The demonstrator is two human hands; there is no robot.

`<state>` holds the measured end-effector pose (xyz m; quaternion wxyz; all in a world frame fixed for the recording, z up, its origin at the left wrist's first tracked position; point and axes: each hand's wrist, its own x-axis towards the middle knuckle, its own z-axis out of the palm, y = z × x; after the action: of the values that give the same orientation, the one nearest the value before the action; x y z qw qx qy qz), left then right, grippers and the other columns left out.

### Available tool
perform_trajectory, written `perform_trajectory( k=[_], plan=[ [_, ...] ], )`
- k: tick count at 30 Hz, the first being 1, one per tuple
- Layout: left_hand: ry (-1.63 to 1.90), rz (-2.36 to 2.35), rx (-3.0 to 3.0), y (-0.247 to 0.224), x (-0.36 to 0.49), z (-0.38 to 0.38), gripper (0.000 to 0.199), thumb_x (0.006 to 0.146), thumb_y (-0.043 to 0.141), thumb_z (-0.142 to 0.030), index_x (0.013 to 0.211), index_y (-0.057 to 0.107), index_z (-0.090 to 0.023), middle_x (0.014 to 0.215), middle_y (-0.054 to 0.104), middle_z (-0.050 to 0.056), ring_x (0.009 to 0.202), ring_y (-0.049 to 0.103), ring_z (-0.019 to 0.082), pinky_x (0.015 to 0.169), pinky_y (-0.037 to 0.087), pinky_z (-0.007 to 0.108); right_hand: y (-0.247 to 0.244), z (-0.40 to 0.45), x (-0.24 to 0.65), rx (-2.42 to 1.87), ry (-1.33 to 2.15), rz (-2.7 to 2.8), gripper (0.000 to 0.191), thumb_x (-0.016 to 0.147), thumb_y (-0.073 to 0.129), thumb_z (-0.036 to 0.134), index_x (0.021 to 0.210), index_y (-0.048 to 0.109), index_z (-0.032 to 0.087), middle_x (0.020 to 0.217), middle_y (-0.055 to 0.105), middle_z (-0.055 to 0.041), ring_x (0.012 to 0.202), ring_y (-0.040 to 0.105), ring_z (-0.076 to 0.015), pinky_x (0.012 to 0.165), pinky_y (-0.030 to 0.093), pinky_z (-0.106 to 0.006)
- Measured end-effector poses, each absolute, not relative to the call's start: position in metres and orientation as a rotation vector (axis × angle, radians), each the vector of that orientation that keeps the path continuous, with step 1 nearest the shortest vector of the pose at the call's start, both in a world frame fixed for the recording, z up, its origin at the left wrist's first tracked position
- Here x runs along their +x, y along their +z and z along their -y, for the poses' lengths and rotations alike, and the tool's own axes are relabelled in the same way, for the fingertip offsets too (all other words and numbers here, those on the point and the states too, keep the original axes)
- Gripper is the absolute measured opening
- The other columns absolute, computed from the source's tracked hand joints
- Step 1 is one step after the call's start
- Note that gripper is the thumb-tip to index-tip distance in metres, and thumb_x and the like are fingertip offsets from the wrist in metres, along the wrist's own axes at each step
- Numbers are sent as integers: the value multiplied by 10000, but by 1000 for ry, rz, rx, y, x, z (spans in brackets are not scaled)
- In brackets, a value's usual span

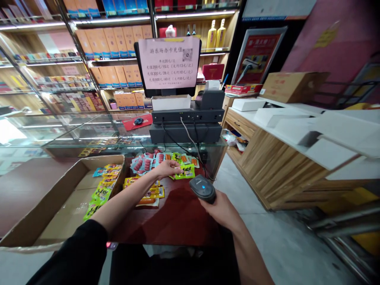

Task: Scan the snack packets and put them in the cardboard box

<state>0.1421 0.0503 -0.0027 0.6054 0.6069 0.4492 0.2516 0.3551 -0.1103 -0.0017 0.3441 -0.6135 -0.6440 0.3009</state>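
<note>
Monitor (169,65) with pink sign: beyond the fingers. Brown carton (292,86): upper right of the fingers, closed.

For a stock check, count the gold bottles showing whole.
2: left bottle and right bottle, side by side on a shelf behind the pink sign. Others may be hidden.

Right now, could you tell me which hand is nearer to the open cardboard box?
The left hand is nearer, pinching a green packet right of the box; the right hand, gripping the scanner, is farther right.
</note>
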Motion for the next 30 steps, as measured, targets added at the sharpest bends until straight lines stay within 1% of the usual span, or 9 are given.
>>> perform_trajectory(
  k=[6,12,16,19,22,26,30],
  plan=[
    [606,-1035,1442,-6,141,-51,435,520,871,-373,779,624,-125,593,560,-59,524,497,54,539,471,206,-3,111,357,-1577,785,1669,250,787,597,309,984,671,175,931,752,-67,873,696,-240,752,519,-317],
    [577,-1028,1429,-5,137,-51,449,511,876,-387,800,650,-129,663,611,-25,568,535,72,541,461,208,0,111,354,-1556,817,1651,305,774,619,292,1048,671,169,1010,748,-90,964,687,-263,824,520,-346],
    [581,-1073,1442,6,113,-48,430,530,866,-415,785,663,-134,642,588,-37,559,514,71,542,457,214,2,108,345,-1525,792,1703,289,768,617,264,1039,672,177,1010,748,-77,945,689,-248,817,523,-332],
    [594,-1119,1505,21,74,-45,414,578,824,-474,772,680,-138,633,575,-39,569,498,75,551,438,216,6,103,334,-1499,769,1769,262,773,599,257,1015,669,183,982,750,-63,912,693,-233,793,527,-317],
    [592,-1189,1545,40,19,-36,452,600,799,-513,832,700,-138,691,614,-24,609,511,85,564,414,209,13,96,321,-1465,732,1849,276,764,600,263,1020,663,182,980,749,-64,905,694,-233,790,532,-317],
    [637,-1347,1504,59,-64,-14,567,577,802,-542,955,690,-134,816,665,8,687,557,112,571,402,202,21,86,299,-1438,706,1973,321,753,605,263,1060,661,186,1010,747,-80,945,694,-252,814,531,-338],
    [690,-1472,1423,55,-137,16,586,550,818,-553,924,669,-128,795,651,11,670,546,112,552,409,202,28,78,269,-1451,718,2102,317,747,610,274,1049,668,199,978,753,-77,921,703,-264,772,532,-334]
  ],
)
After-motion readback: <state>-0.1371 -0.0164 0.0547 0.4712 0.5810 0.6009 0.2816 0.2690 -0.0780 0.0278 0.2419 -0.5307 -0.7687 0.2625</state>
